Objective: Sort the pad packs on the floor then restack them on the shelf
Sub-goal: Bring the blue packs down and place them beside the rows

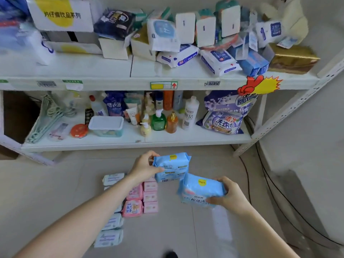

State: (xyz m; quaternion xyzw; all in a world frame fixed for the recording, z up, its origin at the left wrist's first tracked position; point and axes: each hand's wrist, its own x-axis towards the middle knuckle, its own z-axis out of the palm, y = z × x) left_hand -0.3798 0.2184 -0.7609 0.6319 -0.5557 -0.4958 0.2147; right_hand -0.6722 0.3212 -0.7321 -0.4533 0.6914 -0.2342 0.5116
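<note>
The left hand point(146, 167) grips a light blue plastic pad pack point(173, 164) by its left end. The thumb lies on the front face and the fingers curl over the top edge. This pack is held in the air, just below the front of the lower shelf board point(186, 139).

The right hand point(228, 195) wraps its fingers round the right end of a second light blue pad pack with a round yellow sticker point(199, 189). That pack sits lower and to the right. Its upper left corner overlaps the first pack's lower right corner, though whether they touch cannot be told.

Both packs are above the pale tiled floor point(55, 192). On the floor under the left forearm, small pink pad packs point(150, 196) lie in two close columns. A line of pale mint-white pad packs point(109, 237) runs just to their left.

Behind stands a white metal shelf point(111, 83). Its upper board carries a loose jumble of white and blue packs point(176, 56). The lower board holds bottles, a clear lidded box point(106, 126) and a purple detergent bag point(222, 121). Black cables point(270, 183) trail over the floor at the right.
</note>
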